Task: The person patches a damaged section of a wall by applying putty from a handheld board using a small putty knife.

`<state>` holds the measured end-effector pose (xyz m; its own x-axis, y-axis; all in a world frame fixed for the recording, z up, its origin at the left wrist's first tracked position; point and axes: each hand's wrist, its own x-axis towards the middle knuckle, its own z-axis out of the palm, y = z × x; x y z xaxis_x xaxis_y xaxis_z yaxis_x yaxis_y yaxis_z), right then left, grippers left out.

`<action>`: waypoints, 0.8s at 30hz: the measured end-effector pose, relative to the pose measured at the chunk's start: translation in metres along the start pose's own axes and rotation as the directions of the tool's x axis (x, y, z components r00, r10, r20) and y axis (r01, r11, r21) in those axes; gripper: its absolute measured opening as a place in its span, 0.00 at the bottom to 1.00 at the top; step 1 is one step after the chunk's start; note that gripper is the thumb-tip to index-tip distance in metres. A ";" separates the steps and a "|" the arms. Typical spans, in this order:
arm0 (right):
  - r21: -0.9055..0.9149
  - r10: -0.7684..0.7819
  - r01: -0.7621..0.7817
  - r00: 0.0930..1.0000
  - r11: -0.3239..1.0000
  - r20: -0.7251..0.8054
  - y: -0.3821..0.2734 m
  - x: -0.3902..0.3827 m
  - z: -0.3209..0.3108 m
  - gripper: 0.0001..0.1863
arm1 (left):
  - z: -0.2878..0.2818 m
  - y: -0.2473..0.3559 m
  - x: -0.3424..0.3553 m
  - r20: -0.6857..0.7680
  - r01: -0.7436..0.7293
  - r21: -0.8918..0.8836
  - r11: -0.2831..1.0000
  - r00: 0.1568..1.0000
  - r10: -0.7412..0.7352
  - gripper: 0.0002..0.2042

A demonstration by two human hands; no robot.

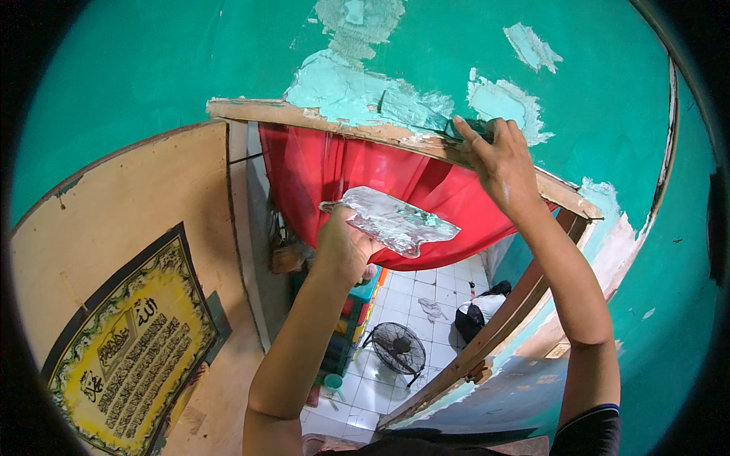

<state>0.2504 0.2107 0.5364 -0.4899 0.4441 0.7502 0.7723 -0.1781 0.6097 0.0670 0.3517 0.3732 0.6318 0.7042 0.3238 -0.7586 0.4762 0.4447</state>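
Observation:
My right hand (503, 163) is raised to the wall above the doorway, its fingers closed around a dark-handled scraper. The scraper's blade (414, 112) lies against a pale mint patch of filler (334, 85) on the green wall, just over the wooden door frame (266, 112). Lower and to the left, my left hand (344, 247) grips a flat, irregular sheet (395, 219) smeared with whitish paste and bits of mint filler. That sheet is held out in front of a red curtain (304, 163). Part of the scraper's handle is hidden behind my right fingers.
Beyond the doorway, a black floor fan (398, 348) stands on white tiles, near a white and black bag (479, 313). A framed yellow calligraphy picture (125, 349) hangs on the left panel. The right door post (487, 357) runs down beside my right arm.

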 end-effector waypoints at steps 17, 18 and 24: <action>-0.058 0.037 -0.032 0.995 0.998 0.097 0.040 -0.041 -0.034 0.32 | 0.019 -0.006 -0.003 0.016 0.042 -0.035 0.999 0.999 -0.041 0.28; -0.054 0.041 -0.035 0.993 0.998 0.108 0.041 -0.043 -0.037 0.32 | 0.019 -0.007 -0.004 0.011 0.042 -0.035 0.999 0.999 -0.041 0.28; -0.123 0.064 -0.050 0.991 0.991 0.120 0.050 -0.052 -0.048 0.31 | 0.015 -0.013 -0.004 -0.012 0.059 -0.044 0.997 0.998 -0.059 0.29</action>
<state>0.2951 0.1364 0.5401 -0.3873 0.5334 0.7520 0.7400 -0.3066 0.5987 0.0763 0.3346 0.3791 0.6737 0.6811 0.2868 -0.7265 0.5392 0.4261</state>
